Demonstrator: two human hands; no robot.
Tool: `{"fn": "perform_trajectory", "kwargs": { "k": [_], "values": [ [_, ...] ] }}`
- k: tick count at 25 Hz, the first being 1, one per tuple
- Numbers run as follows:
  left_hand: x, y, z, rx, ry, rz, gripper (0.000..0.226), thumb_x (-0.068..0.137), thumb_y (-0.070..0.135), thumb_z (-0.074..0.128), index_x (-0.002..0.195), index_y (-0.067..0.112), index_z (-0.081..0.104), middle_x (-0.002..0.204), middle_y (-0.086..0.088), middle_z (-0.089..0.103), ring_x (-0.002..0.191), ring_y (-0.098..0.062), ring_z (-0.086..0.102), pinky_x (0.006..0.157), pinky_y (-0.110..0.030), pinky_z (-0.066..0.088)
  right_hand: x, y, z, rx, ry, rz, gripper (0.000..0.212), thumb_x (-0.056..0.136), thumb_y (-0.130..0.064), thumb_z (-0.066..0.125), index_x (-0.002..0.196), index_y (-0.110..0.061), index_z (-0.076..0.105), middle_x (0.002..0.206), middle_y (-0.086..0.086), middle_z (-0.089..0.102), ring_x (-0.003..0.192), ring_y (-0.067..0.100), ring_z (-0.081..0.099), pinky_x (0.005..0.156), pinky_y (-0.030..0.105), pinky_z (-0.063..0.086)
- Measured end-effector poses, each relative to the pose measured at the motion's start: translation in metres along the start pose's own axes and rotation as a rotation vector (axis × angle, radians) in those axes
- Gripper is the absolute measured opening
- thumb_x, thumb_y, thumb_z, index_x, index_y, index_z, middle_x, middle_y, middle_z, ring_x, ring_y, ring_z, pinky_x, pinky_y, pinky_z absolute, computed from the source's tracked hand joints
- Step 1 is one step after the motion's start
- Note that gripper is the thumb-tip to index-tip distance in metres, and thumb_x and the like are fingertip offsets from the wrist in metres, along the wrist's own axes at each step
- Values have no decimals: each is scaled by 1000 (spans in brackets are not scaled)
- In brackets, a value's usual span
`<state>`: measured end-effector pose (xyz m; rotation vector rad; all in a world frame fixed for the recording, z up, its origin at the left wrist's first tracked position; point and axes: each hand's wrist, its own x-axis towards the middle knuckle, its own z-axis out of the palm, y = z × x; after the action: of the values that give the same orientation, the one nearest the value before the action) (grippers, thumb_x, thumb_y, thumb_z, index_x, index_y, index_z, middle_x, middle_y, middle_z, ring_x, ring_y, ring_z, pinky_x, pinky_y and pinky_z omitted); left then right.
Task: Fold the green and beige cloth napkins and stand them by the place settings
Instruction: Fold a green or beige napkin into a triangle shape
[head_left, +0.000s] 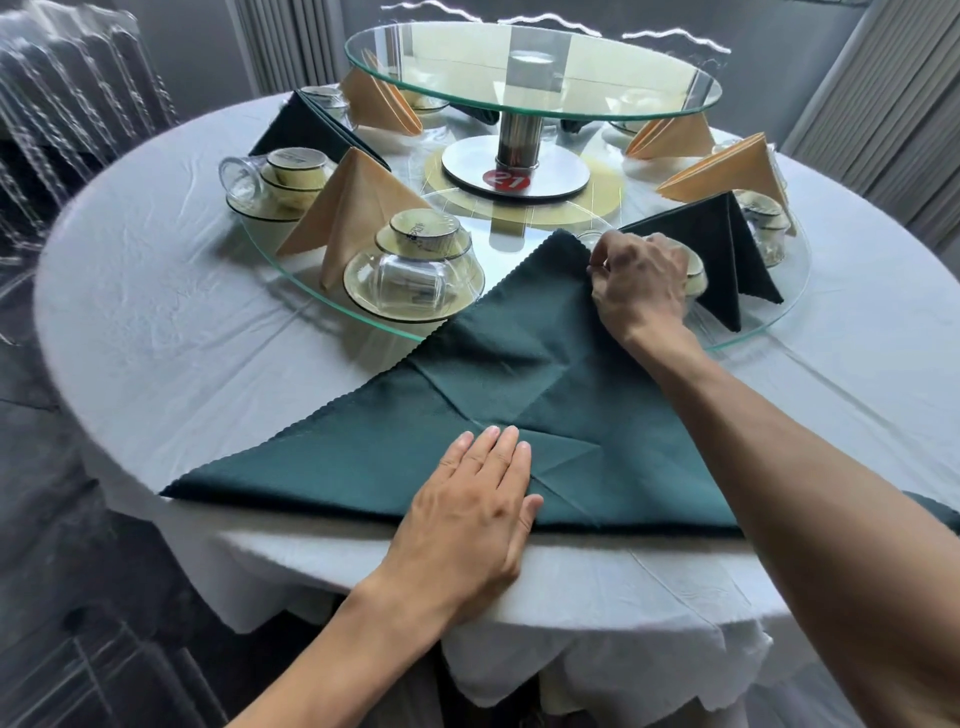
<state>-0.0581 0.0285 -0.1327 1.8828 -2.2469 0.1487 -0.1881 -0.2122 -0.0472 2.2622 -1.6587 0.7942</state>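
The left hand (470, 512) lies flat, fingers straight and together, pressing the near edge of the green napkin (498, 395) at about 6 o'clock on the desk (171, 332). The right hand (641, 283) reaches to about 1 o'clock, its fingers curled and pinching the far corner of the same napkin. The napkin is spread as a triangle, its long edge along the desk's near rim and its tip lying over the rim of the lower glass turntable (311, 306); crease lines cross its middle.

The only writing that reads clearly is a white "21" on a red round tag (505, 180) at the foot of the metal post, at 12 o'clock. Print on the upturned cups (425, 235) is too blurred to read.

On the turntable, folded napkins stand beside the place settings: a beige napkin (350, 213) at 11 o'clock, a dark green one (724, 244) at 2 o'clock just beyond the right hand, and more of both colours farther round. A second glass tier (530, 83) sits on the post above.
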Motion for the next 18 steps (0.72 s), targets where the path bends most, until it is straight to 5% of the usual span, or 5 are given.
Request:
{"fn": "perform_trajectory", "kwargs": {
  "k": [8, 11, 13, 15, 18],
  "values": [
    [-1, 1, 10, -23, -55, -21, 62, 102, 53, 19, 147, 20, 46, 152, -10, 44, 142, -25, 39, 113, -39, 19, -7, -8, -9, 61, 1, 89, 21, 95, -32, 53, 99, -15, 64, 109, 8, 63, 104, 32, 53, 92, 42, 31],
    [0, 1, 12, -58, -64, -32, 60, 97, 53, 30, 148, 25, 44, 154, -9, 40, 144, -25, 37, 113, -40, 17, -69, -29, -28, 323, 32, 72, 16, 90, -29, 53, 94, -19, 66, 106, 2, 62, 100, 28, 54, 85, 39, 34],
    [1, 1, 13, -66, -68, -12, 60, 94, 50, 34, 145, 22, 48, 153, -10, 42, 142, -27, 39, 112, -41, 18, -140, -47, -37, 374, -102, -34, 21, 90, -32, 50, 99, -23, 66, 113, -3, 63, 100, 24, 56, 84, 39, 39],
    [2, 0, 13, -70, -77, -3, 62, 90, 46, 35, 143, 17, 52, 152, -10, 43, 141, -28, 41, 112, -40, 19, -199, -58, -43, 303, -361, -76, 49, 97, -47, 28, 129, -25, 58, 142, 0, 52, 127, 24, 49, 102, 42, 34],
    [2, 3, 5, -84, -115, -35, 69, 90, 56, 15, 155, 35, 24, 164, -3, 15, 151, -21, 17, 118, -37, 4, -222, -12, -46, 33, -575, 26, 85, 83, -65, -21, 156, -30, 6, 163, -8, -1, 151, 14, -2, 119, 38, -4]
  ]
}}
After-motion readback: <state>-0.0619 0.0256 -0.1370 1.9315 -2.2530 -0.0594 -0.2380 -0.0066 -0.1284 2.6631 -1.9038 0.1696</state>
